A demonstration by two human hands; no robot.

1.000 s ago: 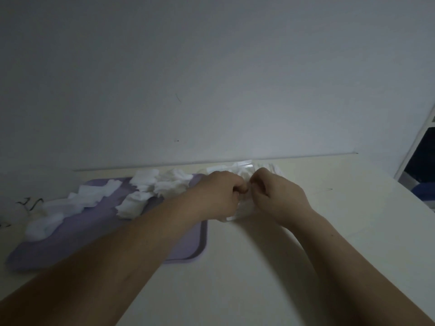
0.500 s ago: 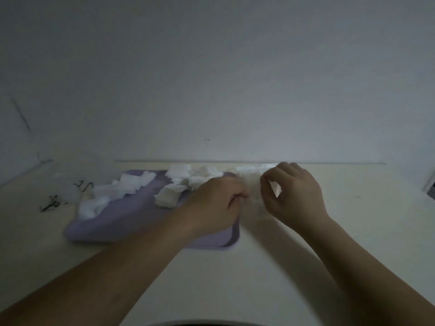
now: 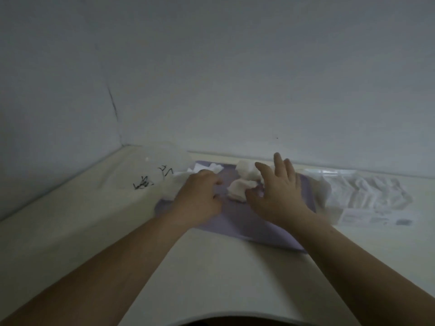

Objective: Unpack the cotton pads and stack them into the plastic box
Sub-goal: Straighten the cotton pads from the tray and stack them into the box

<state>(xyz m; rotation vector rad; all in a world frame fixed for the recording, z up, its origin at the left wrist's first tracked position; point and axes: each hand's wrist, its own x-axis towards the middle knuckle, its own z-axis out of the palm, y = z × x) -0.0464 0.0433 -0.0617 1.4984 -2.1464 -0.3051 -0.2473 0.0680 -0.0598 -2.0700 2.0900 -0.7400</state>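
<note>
My right hand (image 3: pixel 275 194) is spread and released over the purple tray (image 3: pixel 259 229), thumb touching a loose cotton pad (image 3: pixel 239 191). My left hand (image 3: pixel 200 196) is curled beside it, and I cannot tell whether it grips anything. The other pads (image 3: pixel 247 171) lie crumpled and scattered, so a hasty grab may snag several, tear fibres, or knock them onto the tabletop (image 3: pixel 211 267).

No legible text anywhere. On the clear plastic piece (image 3: pixel 164 161) at the far left, black strokes (image 3: pixel 153 180) resembling handwritten or printed characters, too blurred to read. On the transparent wrapper (image 3: pixel 367 191) at the right, a pale label (image 3: pixel 376 217) along the near edge with faint rows of print and a dark block at its right end, equally unreadable.
</note>
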